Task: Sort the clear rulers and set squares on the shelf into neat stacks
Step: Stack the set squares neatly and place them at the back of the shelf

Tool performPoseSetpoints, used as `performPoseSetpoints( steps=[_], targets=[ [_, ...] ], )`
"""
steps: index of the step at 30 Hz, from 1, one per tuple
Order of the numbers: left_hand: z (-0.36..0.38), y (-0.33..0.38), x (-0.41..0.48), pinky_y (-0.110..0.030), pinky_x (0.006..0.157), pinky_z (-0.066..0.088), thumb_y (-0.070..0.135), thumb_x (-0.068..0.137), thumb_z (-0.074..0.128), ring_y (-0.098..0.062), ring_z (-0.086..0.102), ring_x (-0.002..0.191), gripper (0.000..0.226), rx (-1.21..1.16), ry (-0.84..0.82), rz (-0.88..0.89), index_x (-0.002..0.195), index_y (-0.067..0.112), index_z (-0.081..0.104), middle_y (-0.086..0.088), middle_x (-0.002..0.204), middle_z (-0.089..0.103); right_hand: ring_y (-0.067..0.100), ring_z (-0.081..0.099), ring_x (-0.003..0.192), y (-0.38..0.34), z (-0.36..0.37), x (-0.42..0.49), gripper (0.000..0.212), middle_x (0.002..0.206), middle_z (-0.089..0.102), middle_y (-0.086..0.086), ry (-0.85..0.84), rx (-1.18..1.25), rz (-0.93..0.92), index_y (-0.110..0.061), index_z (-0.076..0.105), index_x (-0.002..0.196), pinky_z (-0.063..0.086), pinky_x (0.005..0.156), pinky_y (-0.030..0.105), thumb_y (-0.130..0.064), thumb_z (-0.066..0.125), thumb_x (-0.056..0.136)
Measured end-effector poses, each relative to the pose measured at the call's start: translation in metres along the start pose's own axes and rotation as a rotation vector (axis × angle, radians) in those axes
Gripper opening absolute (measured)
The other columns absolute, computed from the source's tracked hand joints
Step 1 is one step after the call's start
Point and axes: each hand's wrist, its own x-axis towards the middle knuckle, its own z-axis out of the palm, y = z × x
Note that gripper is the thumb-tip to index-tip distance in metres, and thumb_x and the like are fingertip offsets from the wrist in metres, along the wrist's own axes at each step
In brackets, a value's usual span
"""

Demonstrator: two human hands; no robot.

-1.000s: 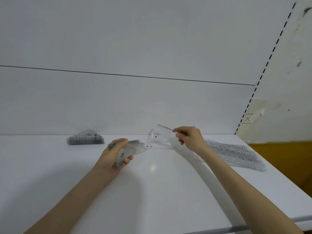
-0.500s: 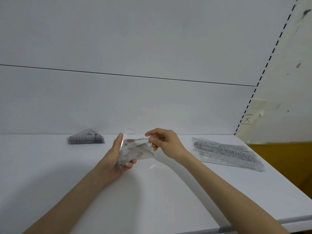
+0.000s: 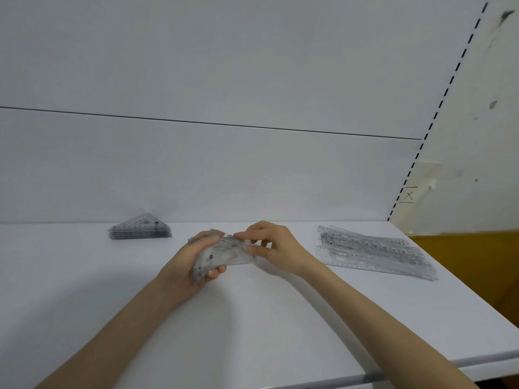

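Observation:
A small bundle of clear set squares (image 3: 224, 254) is held above the middle of the white shelf (image 3: 252, 318). My left hand (image 3: 191, 265) grips the bundle from below, thumb on its top edge. My right hand (image 3: 272, 245) pinches the bundle's right end with its fingertips. At the back left lies a neat stack of clear set squares (image 3: 139, 230). On the right lies a spread pile of clear rulers (image 3: 370, 249), loosely fanned.
The shelf's back wall (image 3: 224, 178) rises right behind the stacks. The shelf's front edge (image 3: 393, 373) runs along the bottom right. Beyond the right end stands a yellow-brown surface (image 3: 471, 254) under a marked wall.
My right hand carried a clear set square leftward from near the ruler pile and laid it onto the bundle in my left hand. Both hands now hold that bundle together.

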Motion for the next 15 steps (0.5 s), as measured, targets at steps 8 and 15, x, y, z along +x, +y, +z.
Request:
performPoseSetpoints(
  steps=[8, 15],
  targets=[
    [-0.002, -0.001, 0.001, -0.019, 0.034, 0.035, -0.002, 0.064, 0.054, -0.021, 0.049, 0.047, 0.038, 0.012, -0.049, 0.091, 0.1, 0.011, 0.06, -0.014, 0.072, 0.061, 0.01, 0.044, 0.126, 0.002, 0.007, -0.001, 0.065, 0.136, 0.053, -0.007, -0.082, -0.257, -0.094, -0.022, 0.051, 0.138, 0.036, 0.104, 0.026, -0.041, 0.075, 0.08],
    [-0.001, -0.004, 0.0, -0.019, 0.036, 0.033, -0.002, 0.061, 0.061, -0.021, 0.049, 0.046, 0.05, 0.13, -0.097, 0.061, 0.11, 0.009, 0.061, -0.016, 0.081, 0.059, 0.018, 0.048, 0.065, 0.001, 0.013, 0.008, 0.021, 0.064, 0.059, -0.007, 0.082, -0.577, -0.277, -0.019, 0.066, 0.083, 0.046, 0.059, 0.035, -0.034, 0.074, 0.071]
  ],
)
